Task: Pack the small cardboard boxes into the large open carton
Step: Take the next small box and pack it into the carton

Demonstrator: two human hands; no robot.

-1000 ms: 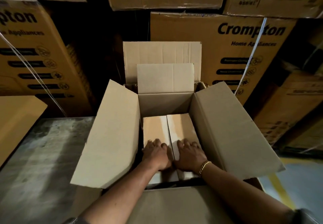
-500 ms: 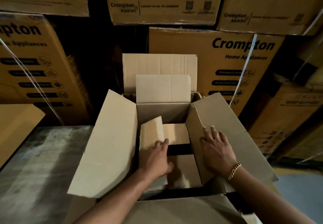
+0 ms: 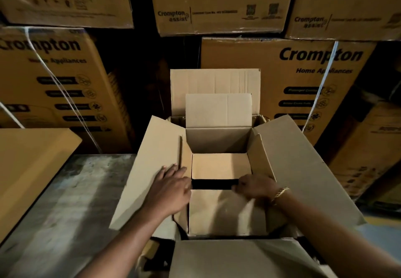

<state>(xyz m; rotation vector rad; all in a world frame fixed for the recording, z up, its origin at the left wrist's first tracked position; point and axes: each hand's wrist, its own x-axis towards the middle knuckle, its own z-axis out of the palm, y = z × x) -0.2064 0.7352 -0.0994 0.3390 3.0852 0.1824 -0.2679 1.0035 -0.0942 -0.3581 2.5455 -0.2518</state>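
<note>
Left hand (image 3: 171, 187) spread flat on carton (image 3: 303, 169) left flap, right hand (image 3: 255, 185) curled over inner flap edge, apparently spreading the opening for small boxes.

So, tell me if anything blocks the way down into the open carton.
Yes. Inside the carton, a far panel and a near panel lie flat across the opening, leaving only a dark gap. The right hand is at that gap. Flaps or packed boxes, I cannot tell.

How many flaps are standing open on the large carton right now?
4: the left brown cardboard flap under the left hand, the right flap, the far flap, and the near flap. Inner flaps fold inside.
</note>
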